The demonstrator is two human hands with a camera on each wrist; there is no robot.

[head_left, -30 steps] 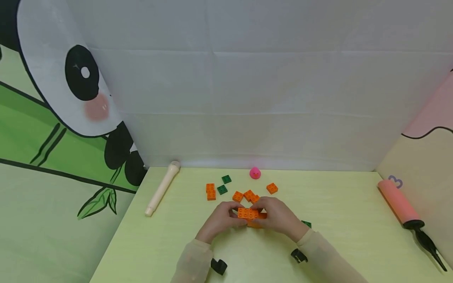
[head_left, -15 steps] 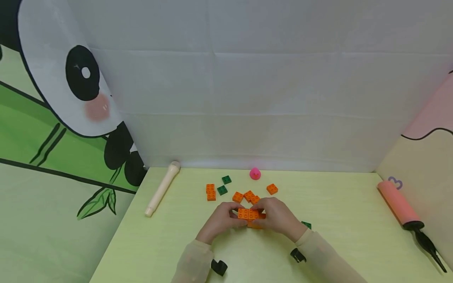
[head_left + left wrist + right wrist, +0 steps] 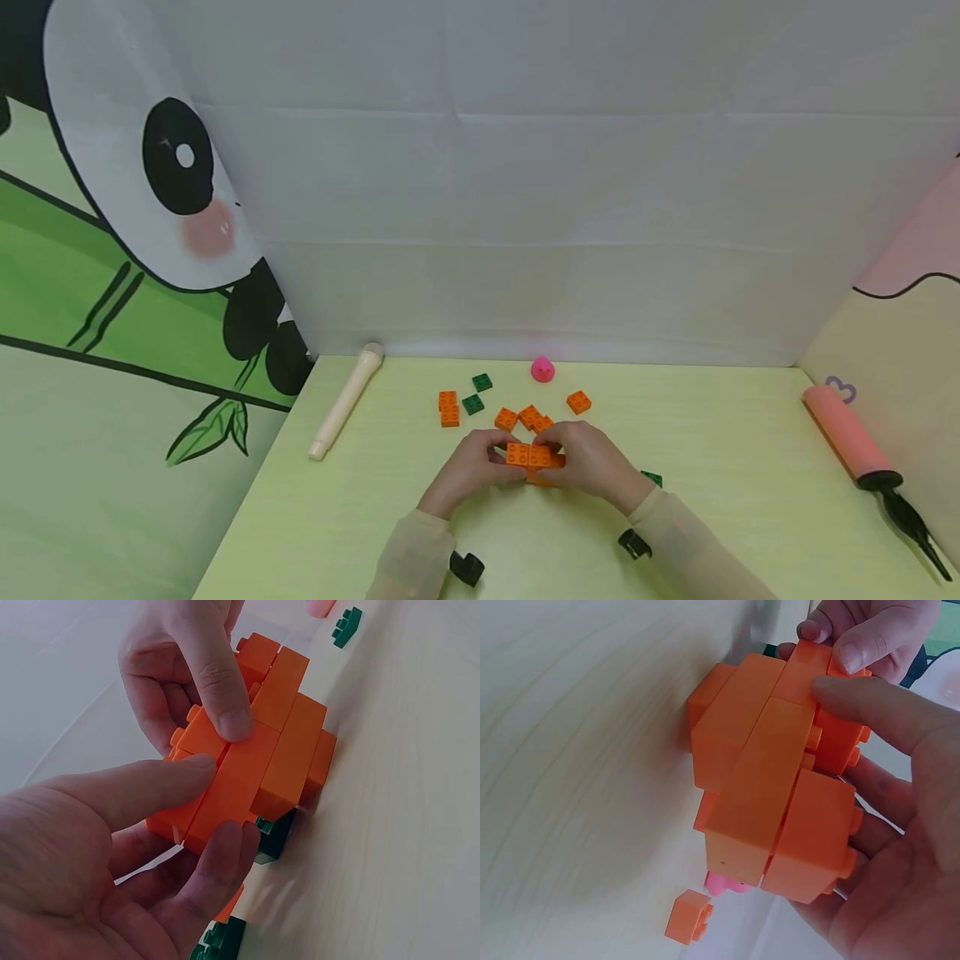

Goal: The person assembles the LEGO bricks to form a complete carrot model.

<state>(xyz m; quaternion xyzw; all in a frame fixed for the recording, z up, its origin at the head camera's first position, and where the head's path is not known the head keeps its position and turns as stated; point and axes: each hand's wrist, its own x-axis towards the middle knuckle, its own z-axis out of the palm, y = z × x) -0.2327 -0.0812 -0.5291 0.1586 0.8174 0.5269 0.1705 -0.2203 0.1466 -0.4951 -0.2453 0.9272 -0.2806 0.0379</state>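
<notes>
- While a big pale wall (image 3: 525,183) fills the top of the head view, a light yellow table (image 3: 750,475) covers the bottom middle.
- On the left side of the frame is a big drawing (image 3: 90,108) with a black eye and a green band.
- A pink-orange tube (image 3: 847,437) with a long black end lies at the lower right.
- A cream stick (image 3: 347,402) lies slanted on the table, left of the middle.
- The left hand (image 3: 472,467) pinches the left end of the block build between thumb and fingers.
- The right hand (image 3: 592,462) holds the other end, its thumb on one side and fingers on the other.
- The orange block build (image 3: 528,454) is low in the middle of the frame, between both hands.
- Loose orange blocks (image 3: 578,402) lie above the hands.
- Two green blocks (image 3: 473,404) sit near them, and one more peeks out by the right wrist.
- A little pink toy (image 3: 542,369) sits by the wall.
</notes>
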